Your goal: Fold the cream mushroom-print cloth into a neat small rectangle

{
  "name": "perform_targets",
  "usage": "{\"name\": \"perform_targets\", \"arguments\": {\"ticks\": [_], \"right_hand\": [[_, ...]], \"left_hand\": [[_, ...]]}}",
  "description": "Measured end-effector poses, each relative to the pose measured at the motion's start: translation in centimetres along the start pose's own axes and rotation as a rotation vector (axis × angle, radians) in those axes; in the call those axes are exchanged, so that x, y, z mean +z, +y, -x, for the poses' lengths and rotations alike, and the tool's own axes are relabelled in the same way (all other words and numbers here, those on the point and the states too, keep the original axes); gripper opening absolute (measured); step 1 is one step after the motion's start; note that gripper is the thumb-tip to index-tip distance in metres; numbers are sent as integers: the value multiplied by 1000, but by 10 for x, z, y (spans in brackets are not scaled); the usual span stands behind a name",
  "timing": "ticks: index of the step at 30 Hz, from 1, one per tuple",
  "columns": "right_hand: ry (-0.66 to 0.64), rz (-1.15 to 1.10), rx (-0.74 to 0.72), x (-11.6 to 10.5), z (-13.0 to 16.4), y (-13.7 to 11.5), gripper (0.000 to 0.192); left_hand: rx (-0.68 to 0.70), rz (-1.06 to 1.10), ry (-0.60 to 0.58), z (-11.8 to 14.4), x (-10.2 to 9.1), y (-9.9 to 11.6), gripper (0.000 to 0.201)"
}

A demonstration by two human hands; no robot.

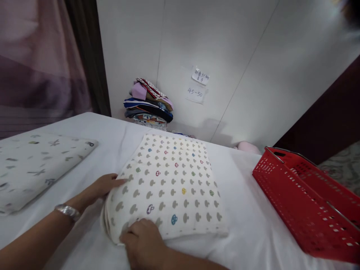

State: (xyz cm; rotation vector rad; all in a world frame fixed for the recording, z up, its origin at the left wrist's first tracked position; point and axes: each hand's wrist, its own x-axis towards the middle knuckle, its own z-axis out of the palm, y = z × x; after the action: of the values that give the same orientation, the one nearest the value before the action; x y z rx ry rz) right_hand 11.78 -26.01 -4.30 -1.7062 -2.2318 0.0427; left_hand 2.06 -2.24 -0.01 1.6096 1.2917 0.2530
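Observation:
A folded white cloth [168,180] with a print of grey and coloured mushrooms lies on a white-covered table [239,198]. Its left side is a rounded fold with several layers showing. My left hand [108,184], with a silver bracelet on the wrist, grips that left edge, thumb on top and the other fingers mostly hidden. At the near left corner my right hand [144,238] pinches the cloth with curled fingers. Farther left lies a second folded white cloth [42,161] with a leaf-like print; neither hand touches it.
On the right stands a red perforated plastic basket [295,202] with metal handles. Behind the table rises a stack of folded clothes [149,105] against the white wall. Paper notes [196,93] are stuck there, one reading 45-50. A pinkish curtain [42,56] hangs at left.

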Motion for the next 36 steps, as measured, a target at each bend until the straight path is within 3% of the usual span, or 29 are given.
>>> {"name": "perform_targets", "arguments": {"ticks": [3,8,10,18,22,25,29,33,36], "right_hand": [[-4,13,6,-5,0,-2,13],[32,13,61,-14,2,-12,23],[52,19,97,-16,2,-17,23],[86,205,128,3,-4,-18,9],[57,240,95,-5,-1,-17,12],[4,202,62,-25,21,-21,11],[20,70,-10,-43,82,-24,17],[8,45,-44,-31,141,-17,24],[94,98,-11,-13,159,-13,21]], "left_hand": [[-13,10,-83,16,0,-10,46],[165,-312,160,19,8,-14,28],[205,-341,203,18,10,-13,25],[167,-42,158,31,11,-15,23],[155,40,119,39,12,-17,27],[126,99,50,56,17,-25,24],[35,205,-119,85,26,-39,22],[-30,379,-290,93,29,-41,30],[-52,531,-278,73,29,-31,32]]}}
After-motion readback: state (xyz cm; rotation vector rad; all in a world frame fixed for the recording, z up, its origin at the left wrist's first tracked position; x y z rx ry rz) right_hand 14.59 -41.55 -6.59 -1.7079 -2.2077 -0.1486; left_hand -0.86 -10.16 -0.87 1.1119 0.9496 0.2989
